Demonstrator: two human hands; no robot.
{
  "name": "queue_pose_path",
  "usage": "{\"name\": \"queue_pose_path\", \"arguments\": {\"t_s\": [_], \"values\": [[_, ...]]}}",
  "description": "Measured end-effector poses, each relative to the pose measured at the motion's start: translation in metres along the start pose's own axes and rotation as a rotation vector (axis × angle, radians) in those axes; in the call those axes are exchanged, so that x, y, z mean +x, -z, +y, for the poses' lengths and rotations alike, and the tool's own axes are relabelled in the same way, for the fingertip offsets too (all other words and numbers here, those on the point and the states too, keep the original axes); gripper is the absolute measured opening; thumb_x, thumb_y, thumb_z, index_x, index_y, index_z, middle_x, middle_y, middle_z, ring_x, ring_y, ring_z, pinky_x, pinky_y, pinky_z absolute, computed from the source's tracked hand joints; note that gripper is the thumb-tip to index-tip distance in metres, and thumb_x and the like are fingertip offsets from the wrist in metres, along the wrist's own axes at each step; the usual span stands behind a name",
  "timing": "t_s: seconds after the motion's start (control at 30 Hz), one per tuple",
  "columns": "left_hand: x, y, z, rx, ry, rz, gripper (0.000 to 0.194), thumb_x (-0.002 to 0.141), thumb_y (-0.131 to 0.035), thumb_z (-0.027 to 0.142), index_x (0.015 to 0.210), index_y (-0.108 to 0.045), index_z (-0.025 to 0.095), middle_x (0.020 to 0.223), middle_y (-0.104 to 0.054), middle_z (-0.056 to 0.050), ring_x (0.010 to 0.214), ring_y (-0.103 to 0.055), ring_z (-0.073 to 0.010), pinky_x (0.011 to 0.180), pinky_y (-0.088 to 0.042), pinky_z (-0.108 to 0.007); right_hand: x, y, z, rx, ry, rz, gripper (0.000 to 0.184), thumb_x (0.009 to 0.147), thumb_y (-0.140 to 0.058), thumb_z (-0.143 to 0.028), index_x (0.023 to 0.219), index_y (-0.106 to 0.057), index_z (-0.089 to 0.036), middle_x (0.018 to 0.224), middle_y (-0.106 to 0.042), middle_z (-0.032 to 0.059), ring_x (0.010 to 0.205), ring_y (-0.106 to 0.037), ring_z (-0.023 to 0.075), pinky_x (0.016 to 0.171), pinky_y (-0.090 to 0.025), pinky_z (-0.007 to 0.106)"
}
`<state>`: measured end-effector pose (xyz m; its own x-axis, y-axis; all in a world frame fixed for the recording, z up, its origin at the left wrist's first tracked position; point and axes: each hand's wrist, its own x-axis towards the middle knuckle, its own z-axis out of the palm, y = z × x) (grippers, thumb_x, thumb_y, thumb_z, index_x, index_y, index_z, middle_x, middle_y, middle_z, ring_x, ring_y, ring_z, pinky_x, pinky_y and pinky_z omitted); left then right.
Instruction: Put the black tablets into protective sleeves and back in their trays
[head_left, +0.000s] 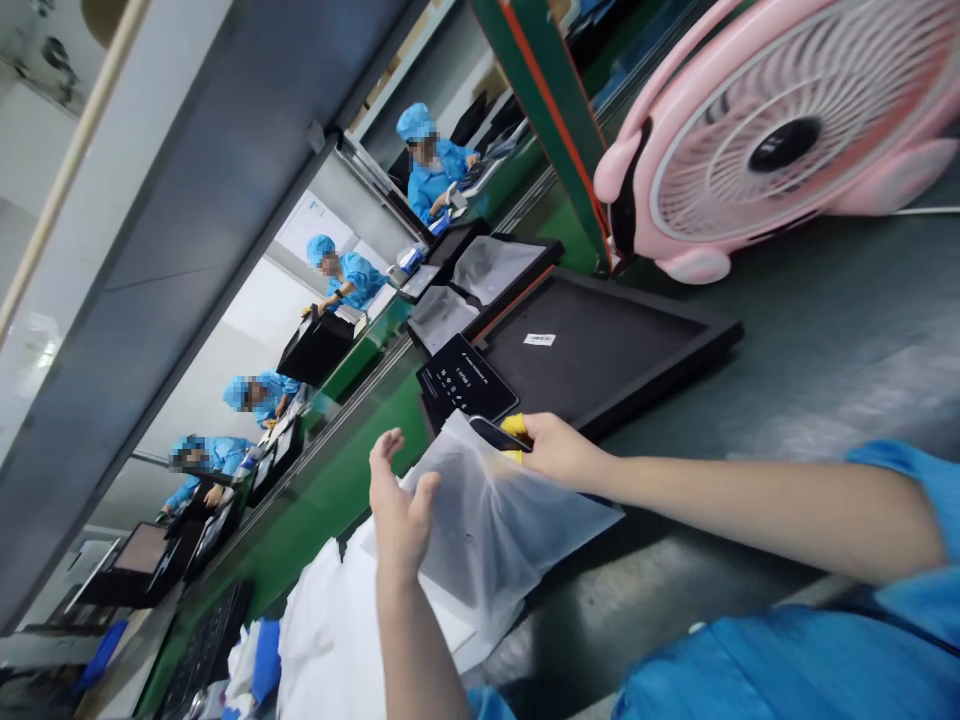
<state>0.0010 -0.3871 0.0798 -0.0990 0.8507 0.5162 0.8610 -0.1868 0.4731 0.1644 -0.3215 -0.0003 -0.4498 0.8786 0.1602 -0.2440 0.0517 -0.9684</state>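
My right hand (559, 455), with yellow covers on its fingertips, grips a dark, flat tablet (491, 434) by its edge. Much of the tablet sits inside a frosted plastic bag (499, 545), at the bag's upper opening. Beside the bag's left edge is my left hand (397, 510), its fingers raised and its thumb apart near the plastic. Whether its palm touches the bag I cannot tell. Just beyond the bag lies a black panel with white print (466, 380), at the corner of a black tray (600, 345) bearing a small barcode label.
A pink fan (787, 140) stands at the upper right. White bags or sheets (330, 625) are stacked at lower left. Further trays (517, 265) with frosted bags sit on the green conveyor (352, 450). Several co-workers in blue caps and smocks (356, 280) work across it.
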Motion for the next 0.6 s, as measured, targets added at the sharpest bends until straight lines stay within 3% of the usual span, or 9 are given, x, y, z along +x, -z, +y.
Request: {"name": "queue_pose_path", "arguments": {"t_s": [0.1, 0.13, 0.17, 0.3, 0.4, 0.5, 0.6], "values": [[0.01, 0.018, -0.007, 0.022, 0.216, -0.393, 0.042, 0.06, -0.064, 0.047, 0.087, -0.059, 0.014, 0.079, -0.061, -0.005, 0.075, -0.056, -0.0203, 0.07, -0.043, -0.03, 0.011, 0.007, -0.022, -0.074, 0.067, -0.048, 0.023, 0.056, -0.064, -0.031, 0.068, -0.056, -0.013, 0.063, -0.055, -0.0012, 0.063, -0.051, 0.0129, 0.059, -0.041, 0.023], [0.011, 0.019, -0.008, -0.036, 0.251, -0.45, 0.039, 0.061, -0.064, 0.047, 0.08, -0.06, 0.014, 0.073, -0.061, -0.004, 0.069, -0.055, -0.0183, 0.065, -0.043, -0.027, 0.015, 0.009, -0.03, -0.118, 0.083, -0.074, 0.023, 0.057, -0.063, -0.031, 0.068, -0.056, -0.013, 0.063, -0.055, -0.0014, 0.063, -0.051, 0.0126, 0.059, -0.041, 0.023], [0.011, 0.019, -0.009, -0.104, 0.267, -0.435, 0.037, 0.061, -0.063, 0.047, 0.075, -0.06, 0.013, 0.069, -0.06, -0.003, 0.065, -0.054, -0.0166, 0.061, -0.042, -0.025, 0.019, 0.013, -0.038, -0.17, 0.101, -0.118, 0.023, 0.058, -0.063, -0.032, 0.069, -0.056, -0.013, 0.063, -0.055, -0.0014, 0.063, -0.051, 0.0124, 0.06, -0.041, 0.023], [-0.001, 0.011, -0.017, -0.266, 0.367, -0.079, 0.039, 0.055, -0.067, 0.047, 0.072, -0.062, 0.012, 0.065, -0.062, -0.002, 0.064, -0.055, -0.0155, 0.06, -0.043, -0.023, 0.03, 0.038, -0.067, -0.359, 0.23, -0.484, 0.032, 0.073, -0.049, -0.04, 0.083, -0.059, -0.012, 0.085, -0.061, 0.0033, 0.08, -0.055, 0.0141, 0.072, -0.043, 0.023], [-0.016, 0.005, -0.03, -0.367, 0.482, 0.118, 0.043, 0.052, -0.069, 0.048, 0.075, -0.062, 0.012, 0.068, -0.064, -0.004, 0.066, -0.057, -0.0169, 0.061, -0.044, -0.024, 0.039, 0.064, -0.083, -0.612, 0.236, -0.709, 0.044, 0.068, -0.059, -0.038, 0.104, -0.056, -0.012, 0.095, -0.063, 0.0038, 0.083, -0.058, 0.0139, 0.07, -0.043, 0.021], [-0.028, -0.006, -0.039, -0.432, 0.533, 0.224, 0.042, 0.051, -0.071, 0.045, 0.074, -0.061, 0.011, 0.067, -0.063, -0.004, 0.067, -0.058, -0.0169, 0.063, -0.045, -0.024, 0.058, 0.08, -0.104, -0.96, 0.356, -0.693, 0.037, 0.063, -0.066, -0.029, 0.097, -0.061, -0.014, 0.077, -0.064, 0.0005, 0.068, -0.058, 0.0115, 0.062, -0.042, 0.02], [-0.031, -0.023, -0.039, -0.571, 0.579, 0.28, 0.04, 0.052, -0.073, 0.039, 0.079, -0.06, 0.011, 0.073, -0.065, -0.005, 0.071, -0.06, -0.0174, 0.067, -0.046, -0.025, 0.077, 0.087, -0.132, -1.032, 0.735, -0.422, 0.02, 0.067, -0.064, -0.028, 0.084, -0.066, -0.017, 0.074, -0.063, -0.0002, 0.069, -0.056, 0.0112, 0.066, -0.041, 0.022]]}}
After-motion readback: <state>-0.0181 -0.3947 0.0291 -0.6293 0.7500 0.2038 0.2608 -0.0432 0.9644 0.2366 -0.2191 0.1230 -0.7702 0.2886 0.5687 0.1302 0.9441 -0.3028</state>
